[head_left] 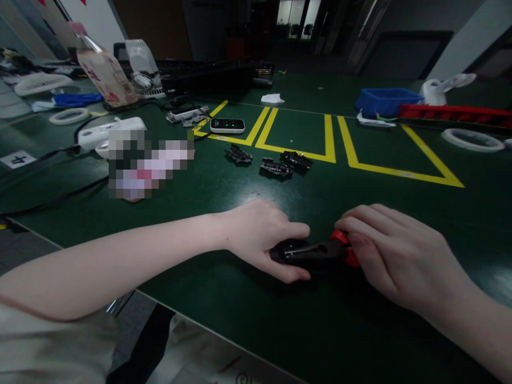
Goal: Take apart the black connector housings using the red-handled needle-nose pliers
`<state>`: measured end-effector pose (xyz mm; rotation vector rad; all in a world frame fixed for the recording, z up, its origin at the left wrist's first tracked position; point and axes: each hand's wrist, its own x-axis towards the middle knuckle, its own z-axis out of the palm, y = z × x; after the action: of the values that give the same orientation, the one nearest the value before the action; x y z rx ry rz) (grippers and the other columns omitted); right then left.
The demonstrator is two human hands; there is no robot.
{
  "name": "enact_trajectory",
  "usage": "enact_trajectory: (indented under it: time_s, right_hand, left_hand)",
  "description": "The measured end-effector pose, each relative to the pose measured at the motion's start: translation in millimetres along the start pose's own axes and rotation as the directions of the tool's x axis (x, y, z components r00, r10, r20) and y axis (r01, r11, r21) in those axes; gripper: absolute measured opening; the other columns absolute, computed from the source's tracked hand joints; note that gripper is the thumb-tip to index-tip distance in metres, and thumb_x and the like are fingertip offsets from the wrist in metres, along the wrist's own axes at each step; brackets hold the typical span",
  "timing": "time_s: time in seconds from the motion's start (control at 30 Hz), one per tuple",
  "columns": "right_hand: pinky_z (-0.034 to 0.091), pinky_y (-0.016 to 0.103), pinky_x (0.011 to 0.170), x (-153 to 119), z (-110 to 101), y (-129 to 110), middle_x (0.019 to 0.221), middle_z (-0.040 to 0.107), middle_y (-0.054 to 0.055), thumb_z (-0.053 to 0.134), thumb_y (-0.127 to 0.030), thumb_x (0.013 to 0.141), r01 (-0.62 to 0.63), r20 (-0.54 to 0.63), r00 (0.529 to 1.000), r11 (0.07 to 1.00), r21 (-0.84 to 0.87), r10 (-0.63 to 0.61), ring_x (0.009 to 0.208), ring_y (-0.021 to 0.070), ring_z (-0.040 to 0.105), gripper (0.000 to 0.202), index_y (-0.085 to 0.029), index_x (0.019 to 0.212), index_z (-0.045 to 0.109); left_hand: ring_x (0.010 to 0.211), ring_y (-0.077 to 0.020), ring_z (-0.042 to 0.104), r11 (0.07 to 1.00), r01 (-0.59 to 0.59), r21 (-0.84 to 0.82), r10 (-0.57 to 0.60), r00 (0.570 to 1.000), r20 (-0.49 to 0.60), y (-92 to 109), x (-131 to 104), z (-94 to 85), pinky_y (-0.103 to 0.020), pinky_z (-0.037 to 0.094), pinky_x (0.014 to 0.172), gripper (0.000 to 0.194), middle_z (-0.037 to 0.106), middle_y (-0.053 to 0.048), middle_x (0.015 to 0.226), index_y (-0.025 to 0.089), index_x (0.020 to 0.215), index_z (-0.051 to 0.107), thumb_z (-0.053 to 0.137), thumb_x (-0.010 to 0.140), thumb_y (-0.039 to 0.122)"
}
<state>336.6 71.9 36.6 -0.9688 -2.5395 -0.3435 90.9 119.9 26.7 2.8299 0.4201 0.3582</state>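
At far left, a white power strip (112,128) lies on a green table (224,325), its near end covered by square blurring, which also masks most of a flat pinkish object (160,164). The left hand (260,229) reaches in, thumb and forefinger apart on either side of a dark part (278,252); its other fingers are tucked from sight, and whether they press on it, I cannot tell. Beyond it lie three small black pieces (276,168), their details too dark to read. Pliers (335,249) extend over the dark part, black on black, so where their tips meet it is unclear. The right hand (394,250) is closed around their red handles, mostly hiding them. Farther right, a red tray (460,114) is cut off by the edge.
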Motion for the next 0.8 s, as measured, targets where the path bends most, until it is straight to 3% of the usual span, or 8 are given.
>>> enact_trajectory:
  time_s: [0.6, 0.8]
  right_hand:
    - [0.042, 0.031, 0.054, 1, 0, 5, 0.081, 0.062, 0.008, 0.033, -0.028, 0.103, -0.008, -0.002, 1.0, 1.0, 0.015, 0.008, 0.065, 0.0179, 0.057, 0.034, -0.019, 0.084, 0.059]
    - [0.048, 0.036, 0.058, -1, -2, 3, 0.089, 0.066, 0.011, 0.035, -0.026, 0.103, -0.021, -0.005, 1.0, 1.0, -0.011, 0.021, 0.073, 0.0222, 0.063, 0.028, -0.019, 0.091, 0.059]
  left_hand:
    - [0.055, -0.0159, 0.058, 0.999, 0.031, 0.039, -0.032, 0.999, 0.028, 0, 1, 0.0, -0.028, 0.032, 0.052, 0.045, 0.061, 0.001, 0.062, 0.019, 0.085, 0.055, 0.052, 0.09, 0.064]
    - [0.056, -0.0165, 0.059, 0.999, 0.039, 0.012, -0.039, 0.999, 0.033, 0, 1, -1.0, -0.028, 0.033, 0.052, 0.046, 0.062, 0.001, 0.062, 0.02, 0.083, 0.055, 0.05, 0.091, 0.065]
